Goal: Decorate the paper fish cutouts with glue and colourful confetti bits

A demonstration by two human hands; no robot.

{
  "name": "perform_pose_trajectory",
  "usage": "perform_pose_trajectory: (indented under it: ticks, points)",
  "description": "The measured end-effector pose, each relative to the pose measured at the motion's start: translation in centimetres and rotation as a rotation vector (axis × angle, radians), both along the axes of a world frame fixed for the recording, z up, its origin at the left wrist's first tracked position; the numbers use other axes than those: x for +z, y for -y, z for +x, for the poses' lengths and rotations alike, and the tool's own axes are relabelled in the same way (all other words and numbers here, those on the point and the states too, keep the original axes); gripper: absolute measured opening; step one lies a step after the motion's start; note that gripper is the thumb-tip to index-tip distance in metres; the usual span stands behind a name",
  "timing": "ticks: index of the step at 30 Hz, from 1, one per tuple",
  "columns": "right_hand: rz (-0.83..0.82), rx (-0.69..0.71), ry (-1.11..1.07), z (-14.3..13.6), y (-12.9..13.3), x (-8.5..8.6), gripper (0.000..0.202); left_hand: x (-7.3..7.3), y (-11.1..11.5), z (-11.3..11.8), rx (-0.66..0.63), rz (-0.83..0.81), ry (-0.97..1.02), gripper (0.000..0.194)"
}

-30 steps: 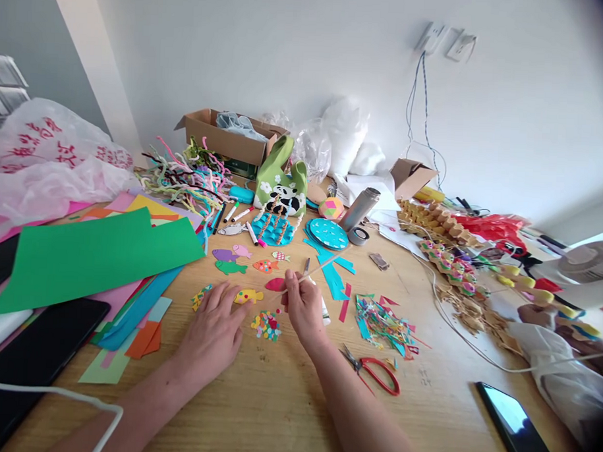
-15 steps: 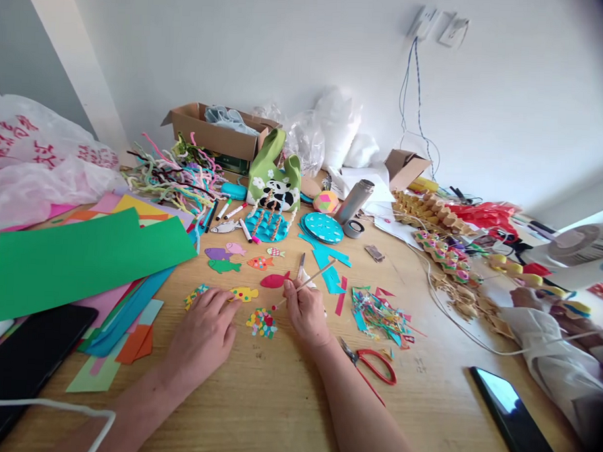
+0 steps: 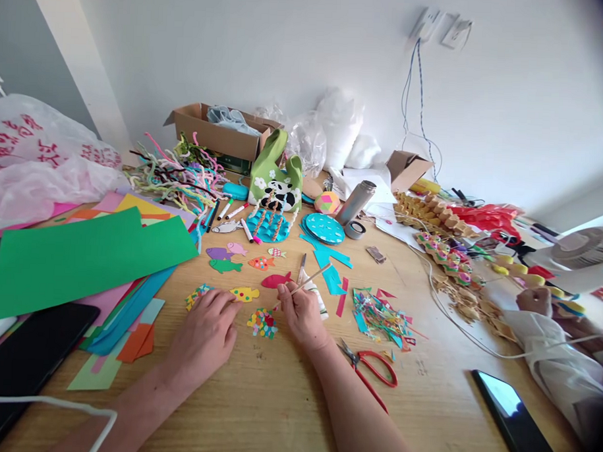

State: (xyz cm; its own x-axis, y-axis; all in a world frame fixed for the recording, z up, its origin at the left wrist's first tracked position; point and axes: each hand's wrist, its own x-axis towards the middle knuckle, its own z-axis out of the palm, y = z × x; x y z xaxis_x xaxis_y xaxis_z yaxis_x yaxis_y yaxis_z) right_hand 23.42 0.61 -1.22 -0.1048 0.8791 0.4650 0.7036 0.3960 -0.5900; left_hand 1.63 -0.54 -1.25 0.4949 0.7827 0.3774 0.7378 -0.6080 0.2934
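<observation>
My right hand point(image 3: 302, 315) pinches a thin wooden stick point(image 3: 318, 275), its lower end just above a small pile of coloured paper dots point(image 3: 262, 325). My left hand point(image 3: 211, 325) lies flat on the table with its fingers stretched out. Its fingertips touch the edge of a yellow paper fish point(image 3: 244, 294) with dots on it. Partly under that hand is a patch of blue and yellow paper bits point(image 3: 196, 295). Beyond the right hand lies a red paper fish point(image 3: 276, 280). A white tube point(image 3: 322, 304) shows partly behind that hand.
Red-handled pliers point(image 3: 376, 367) and a heap of paper scraps point(image 3: 382, 314) lie to the right. Green paper sheets point(image 3: 83, 258) cover the left. A steel flask point(image 3: 356, 203) stands at the back. A phone point(image 3: 512, 418) lies front right, near another person's hand point(image 3: 535, 301).
My right hand has shifted slightly left, bringing the stick's lower end closer to the paper dots. More of the white tube shows now. My left hand has hardly moved.
</observation>
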Motion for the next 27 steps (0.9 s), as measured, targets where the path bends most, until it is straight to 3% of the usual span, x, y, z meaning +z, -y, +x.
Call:
perform_pose_trajectory:
  ticks: [14,27]
  points:
    - [-0.003,-0.022,-0.033,-0.19,0.03,-0.18,0.056,-0.04,-0.03,-0.04,-0.022,-0.016,0.010,0.039]
    - [0.085,-0.044,0.116,-0.40,-0.01,0.28,0.042,0.17,0.05,0.03,-0.016,-0.018,0.017,0.038]
